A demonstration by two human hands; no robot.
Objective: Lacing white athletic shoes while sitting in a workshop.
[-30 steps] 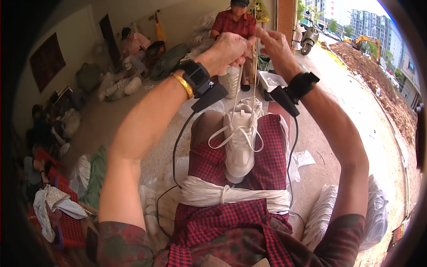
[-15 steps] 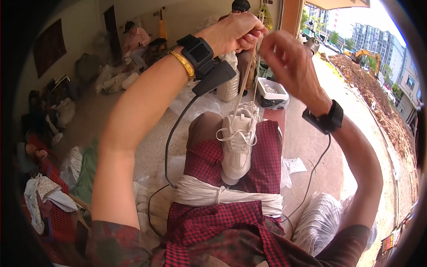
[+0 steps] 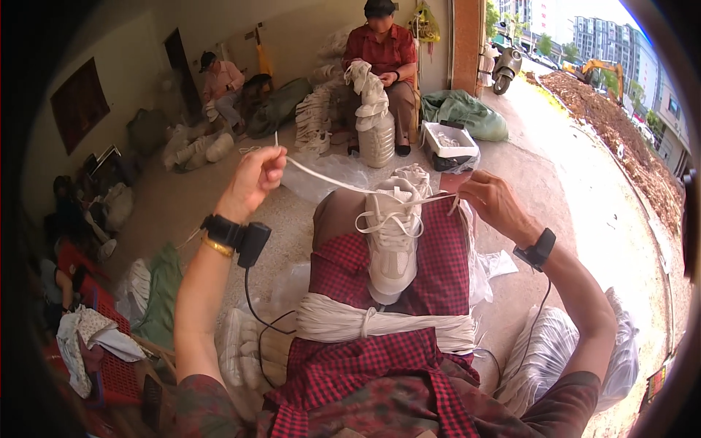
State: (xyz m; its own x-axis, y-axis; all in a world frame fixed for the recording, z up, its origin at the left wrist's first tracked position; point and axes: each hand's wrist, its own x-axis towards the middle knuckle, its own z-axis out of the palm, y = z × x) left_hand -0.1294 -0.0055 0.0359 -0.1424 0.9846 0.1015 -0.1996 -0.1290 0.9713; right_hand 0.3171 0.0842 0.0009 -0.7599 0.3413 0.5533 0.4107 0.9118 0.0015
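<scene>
A white sneaker rests on my lap, toe toward me, with its lace threaded and a loose loop over the front. My left hand is raised to the left of the shoe, its fingers pinched on one end of the white shoelace; the tip sticks up above the fist. To the right of the shoe, my right hand pinches the other lace end near the fingertips. Both lace ends stretch outward from the shoe's upper eyelets. Behind it sits a second white shoe. Across my thighs lies a bundle of white laces.
Ahead, a seated person handles white shoe pieces above a clear plastic container. A white tray sits in front of a green sack. At left stands a red basket; at right lies a plastic-wrapped white bundle.
My hands were together high above the shoe, holding the laces up. They have come down and moved apart, left hand leftward and right hand rightward, spreading the lace ends.
</scene>
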